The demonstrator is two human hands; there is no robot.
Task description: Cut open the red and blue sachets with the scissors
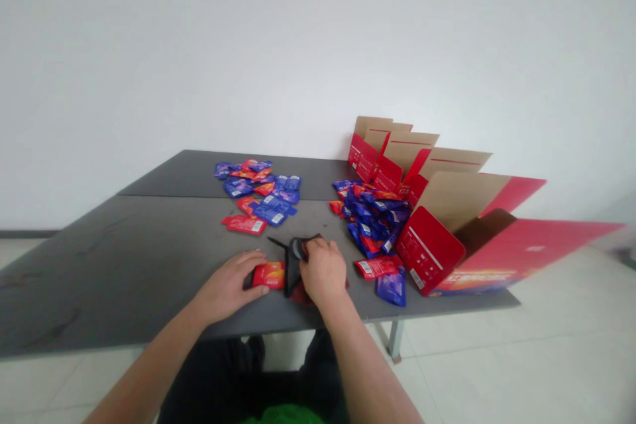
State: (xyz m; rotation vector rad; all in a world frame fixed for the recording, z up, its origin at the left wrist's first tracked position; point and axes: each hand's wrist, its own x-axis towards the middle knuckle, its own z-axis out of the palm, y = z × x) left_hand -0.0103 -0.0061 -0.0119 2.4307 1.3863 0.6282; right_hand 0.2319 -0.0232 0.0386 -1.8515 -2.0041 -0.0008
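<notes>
My left hand (pixel 231 288) rests on the dark table, thumb and fingers on either side of a small red-orange pouch (pixel 269 275) that lies flat. The pouch's right end meets a black tool or device (pixel 292 271) with a round grey part; its exact kind I cannot make out. Closed around the top of that device is my right hand (pixel 325 271), which hides much of it. A dark reddish patch shows under the right hand, unclear in kind. Beyond my hands lie loose red pouches (pixel 244 224) and blue pouches (pixel 273 210).
A heap of blue and red pouches (pixel 370 212) lies right of centre. A red pouch (pixel 377 267) and a purple pouch (pixel 392 286) lie nearer the front edge. Several open red cartons (pixel 431 248) with raised flaps line the table's right side (pixel 472 305), against a white wall.
</notes>
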